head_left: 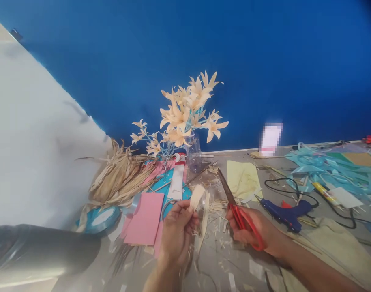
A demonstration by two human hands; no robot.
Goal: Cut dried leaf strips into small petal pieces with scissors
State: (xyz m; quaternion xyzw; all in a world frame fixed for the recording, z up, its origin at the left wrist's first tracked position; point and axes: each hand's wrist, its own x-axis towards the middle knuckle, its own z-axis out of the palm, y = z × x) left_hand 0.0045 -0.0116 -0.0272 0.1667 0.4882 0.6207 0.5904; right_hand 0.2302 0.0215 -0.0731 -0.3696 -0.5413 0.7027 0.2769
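Between its thumb and fingers my left hand (178,229) pinches a short cream strip of dried husk (197,197), its upper end standing free. A longer pale strip (205,215) hangs or lies just right of it; I cannot tell whether the hand holds that too. My right hand (254,227) grips red-handled scissors (240,215), blades pointing up and to the left. The blades look closed and are apart from the strip. Small pale scraps (224,243) litter the table below both hands.
Husk flowers (185,109) stand in a clear bottle (194,154) against the blue wall. Left lie dried husks (118,174), a blue ribbon roll (101,219) and pink cards (144,219). A blue glue gun (285,213), its cord and turquoise ribbons (319,166) lie right. A yellow sheet (244,178) lies behind the scissors.
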